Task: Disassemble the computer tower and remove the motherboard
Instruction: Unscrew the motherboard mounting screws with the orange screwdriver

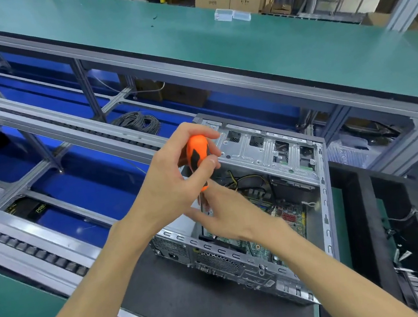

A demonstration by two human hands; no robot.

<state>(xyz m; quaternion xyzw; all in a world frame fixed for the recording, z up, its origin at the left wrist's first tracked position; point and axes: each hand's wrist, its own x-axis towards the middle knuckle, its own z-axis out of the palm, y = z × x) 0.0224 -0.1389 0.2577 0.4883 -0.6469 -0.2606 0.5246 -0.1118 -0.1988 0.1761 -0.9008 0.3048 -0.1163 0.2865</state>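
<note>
Both hands meet over the open computer tower (259, 205), which lies on its side on a dark mat (195, 306) in the lower centre of the frame. Left hand (176, 178) wraps its fingers and thumb round the orange-and-black handle of a screwdriver (198, 154), held nearly upright. Right hand (226, 214) sits just below it, fingertips pinching the metal shaft to steady it as it runs down into the case; the tip itself is hidden behind the hands, so I cannot tell whether it sits in a screw

Motherboard (287, 217) is not out yet: it lies flat on the floor of the case, green with a red connector showing, right of the hands, under a loop of black and yellow cables (248, 179)

Likely trouble from here: if the tip is not seated square, a push could make it skid off and gouge the board or its components. A freed screw could drop among the parts and be hard to find. Cables left plugged in would tug on their sockets when the board is lifted. Bare sheet-metal edges of the drive cage (267, 148) sit close to the knuckles and could scrape them
</note>
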